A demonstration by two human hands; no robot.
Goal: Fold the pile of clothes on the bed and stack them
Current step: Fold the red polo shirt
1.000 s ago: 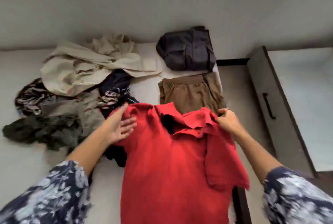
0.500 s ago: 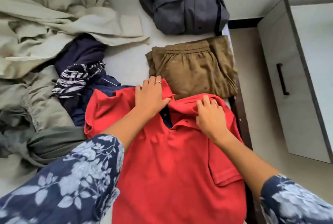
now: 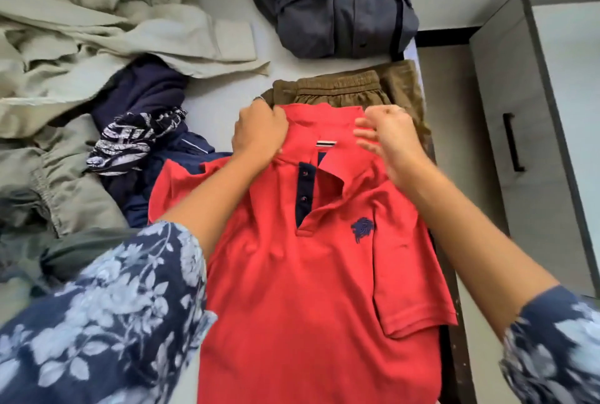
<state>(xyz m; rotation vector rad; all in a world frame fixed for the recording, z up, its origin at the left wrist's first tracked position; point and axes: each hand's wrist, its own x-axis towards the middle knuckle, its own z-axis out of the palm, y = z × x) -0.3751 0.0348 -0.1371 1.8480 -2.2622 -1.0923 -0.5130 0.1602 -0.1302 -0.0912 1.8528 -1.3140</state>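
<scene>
A red polo shirt (image 3: pixel 308 273) lies front up on the bed, with its navy button placket and chest logo showing. My left hand (image 3: pixel 259 135) grips the left side of its collar. My right hand (image 3: pixel 388 140) is over the right side of the collar, fingers loosely curled and blurred, with nothing visibly held. Just beyond the collar lie folded brown shorts (image 3: pixel 341 92). A folded dark grey shirt (image 3: pixel 334 4) sits behind them. The unfolded pile on the left holds a beige garment (image 3: pixel 97 46), a navy one (image 3: pixel 146 88) and a patterned one (image 3: pixel 130 140).
The pale bed sheet (image 3: pixel 220 92) shows between the pile and the folded items. The bed's dark right edge (image 3: pixel 454 322) runs close beside the polo. A grey cabinet (image 3: pixel 519 111) with a black handle stands to the right. Grey-green clothing (image 3: pixel 48 176) lies at the left.
Both hands moved up and apart from the crumpled collar to its two ends. The collar now lies spread, and the placket and logo are exposed.
</scene>
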